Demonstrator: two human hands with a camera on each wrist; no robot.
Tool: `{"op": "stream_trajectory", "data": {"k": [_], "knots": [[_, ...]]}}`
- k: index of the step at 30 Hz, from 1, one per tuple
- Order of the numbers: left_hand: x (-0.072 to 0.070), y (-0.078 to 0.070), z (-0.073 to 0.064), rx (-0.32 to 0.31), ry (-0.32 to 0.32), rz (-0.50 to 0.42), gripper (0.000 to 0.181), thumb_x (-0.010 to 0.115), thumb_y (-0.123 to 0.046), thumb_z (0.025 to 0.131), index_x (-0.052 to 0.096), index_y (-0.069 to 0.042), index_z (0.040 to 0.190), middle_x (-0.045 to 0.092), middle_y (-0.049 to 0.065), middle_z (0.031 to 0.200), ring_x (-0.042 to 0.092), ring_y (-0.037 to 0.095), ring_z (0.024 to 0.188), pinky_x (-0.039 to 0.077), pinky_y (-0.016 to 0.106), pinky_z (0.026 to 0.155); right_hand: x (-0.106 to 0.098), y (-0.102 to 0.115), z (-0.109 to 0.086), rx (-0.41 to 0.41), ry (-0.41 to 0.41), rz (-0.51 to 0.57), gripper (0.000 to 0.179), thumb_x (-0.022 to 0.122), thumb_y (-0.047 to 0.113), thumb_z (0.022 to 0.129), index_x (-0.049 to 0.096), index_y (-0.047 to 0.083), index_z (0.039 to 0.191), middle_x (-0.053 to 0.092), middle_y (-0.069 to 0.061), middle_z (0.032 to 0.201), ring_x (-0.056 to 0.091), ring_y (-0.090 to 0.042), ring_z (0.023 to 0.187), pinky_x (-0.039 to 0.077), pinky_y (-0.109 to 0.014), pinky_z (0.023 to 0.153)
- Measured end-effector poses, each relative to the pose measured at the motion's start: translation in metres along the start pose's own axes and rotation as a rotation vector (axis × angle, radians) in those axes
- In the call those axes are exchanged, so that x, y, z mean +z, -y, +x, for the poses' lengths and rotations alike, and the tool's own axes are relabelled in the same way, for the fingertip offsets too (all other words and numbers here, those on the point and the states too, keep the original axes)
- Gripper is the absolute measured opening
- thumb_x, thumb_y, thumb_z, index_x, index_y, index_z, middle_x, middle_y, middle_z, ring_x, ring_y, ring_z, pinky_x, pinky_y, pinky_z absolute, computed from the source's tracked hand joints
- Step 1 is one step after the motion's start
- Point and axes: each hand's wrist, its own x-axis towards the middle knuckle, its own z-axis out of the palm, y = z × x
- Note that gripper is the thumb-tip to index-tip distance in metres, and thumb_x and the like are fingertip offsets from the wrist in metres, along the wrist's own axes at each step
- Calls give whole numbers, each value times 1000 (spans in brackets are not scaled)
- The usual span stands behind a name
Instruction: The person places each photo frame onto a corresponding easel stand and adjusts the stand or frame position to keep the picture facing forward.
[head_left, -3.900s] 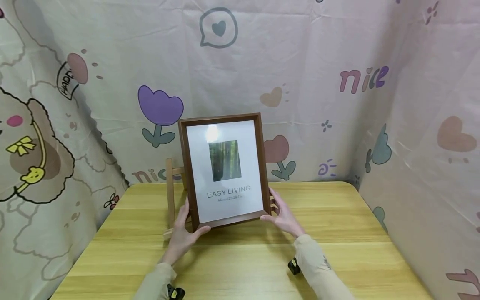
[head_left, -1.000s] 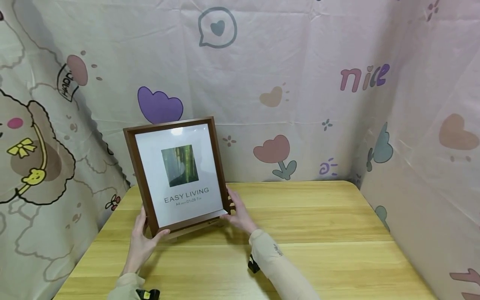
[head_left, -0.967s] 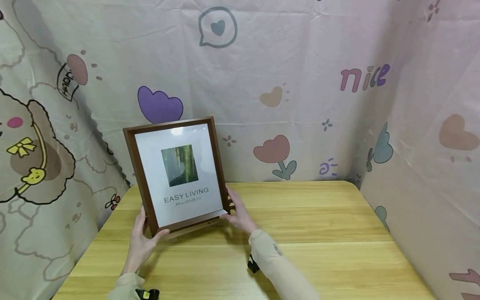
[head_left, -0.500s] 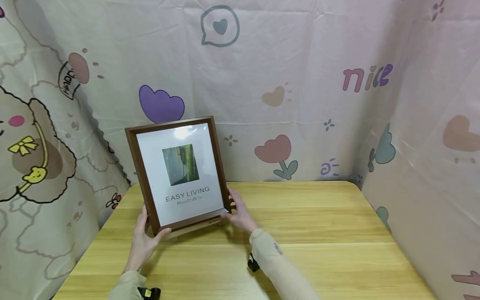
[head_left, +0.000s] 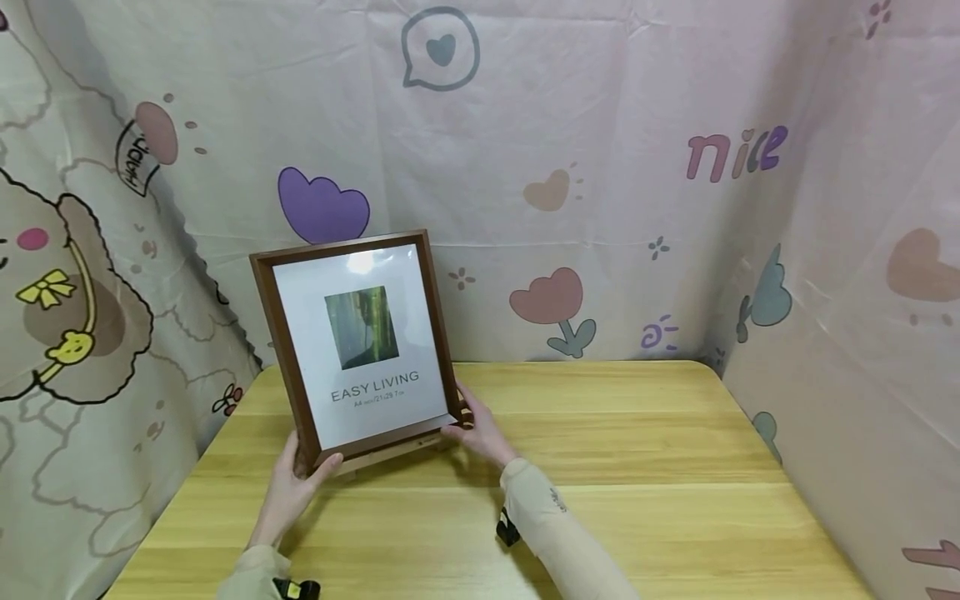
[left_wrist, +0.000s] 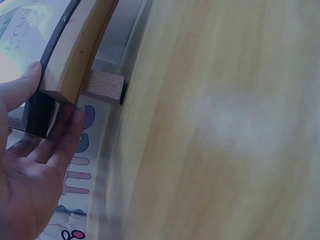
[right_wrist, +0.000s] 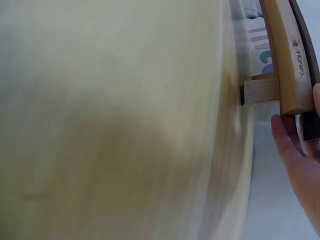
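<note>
A brown picture frame point(head_left: 360, 346) with a white insert reading "EASY LIVING" leans, tilted, at the left of the table. Its lower edge lies along the front ledge point(head_left: 405, 450) of a wooden easel, whose upper parts are hidden behind it. My left hand point(head_left: 287, 492) holds the lower left corner, thumb on the front. In the left wrist view those fingertips reach under the end of the ledge point(left_wrist: 75, 55). My right hand point(head_left: 486, 433) grips the lower right corner likewise; the right wrist view shows its fingers by the end of the ledge point(right_wrist: 287, 60).
The easel's short feet show under the ledge, one wooden foot point(left_wrist: 102, 86) in the left wrist view. A wood-grain table point(head_left: 600, 450) extends to the right. Patterned cloth point(head_left: 480, 150) hangs behind the table and along both sides.
Since the oldest frame, the picture frame has moved left in both hands, covering the easel that stood partly visible behind it. In the last half second, my left fingers have slid slightly down the corner.
</note>
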Motion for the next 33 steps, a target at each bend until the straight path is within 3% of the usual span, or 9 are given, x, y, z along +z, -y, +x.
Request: {"op": "stream_trajectory", "data": {"k": [5,14,18,22,24,30,33], "knots": [[1,0,2,-21,-11,52,84,71,-27,96,19,-25,162,54,23,146,46,-22,106,46,5,90,1,1,1,-18,-23,-60,87,72,4,90,22,9,161,62,-26,117,66,-37,106,58,-46,97],[1,-7,1,-63,-8,89,80,73,-28,94,27,-22,160,62,24,137,54,-14,101,49,14,87,1,2,2,13,-30,-76,88,72,4,90,21,10,161,49,-27,147,62,-39,116,53,-52,104],[1,-11,0,-87,-1,100,82,72,-32,94,24,-23,161,61,25,138,64,12,110,51,23,91,0,3,2,44,-18,-60,88,71,4,91,20,12,161,56,-28,139,63,-38,115,51,-53,105],[1,-13,-1,-103,10,99,86,70,-35,95,18,-24,163,58,28,141,64,37,118,54,36,95,1,3,3,57,-8,-46,88,71,4,91,19,13,162,59,-29,136,65,-37,114,53,-51,103],[0,-12,-1,-105,11,103,87,70,-35,95,16,-27,163,58,28,141,63,40,120,54,35,95,1,2,4,51,-3,-47,89,71,4,91,19,13,162,59,-29,135,65,-37,113,55,-50,101],[-3,-9,0,-97,23,101,95,74,-32,92,11,-33,163,57,28,141,63,44,121,50,15,88,3,4,7,46,-4,-73,90,73,6,90,19,12,162,63,-28,130,67,-35,109,56,-47,98],[-4,-10,0,-109,26,103,96,74,-34,92,10,-34,163,56,29,142,62,44,122,53,21,91,3,6,7,42,-3,-95,90,73,6,90,19,11,161,60,-28,134,66,-36,111,55,-49,101]]}}
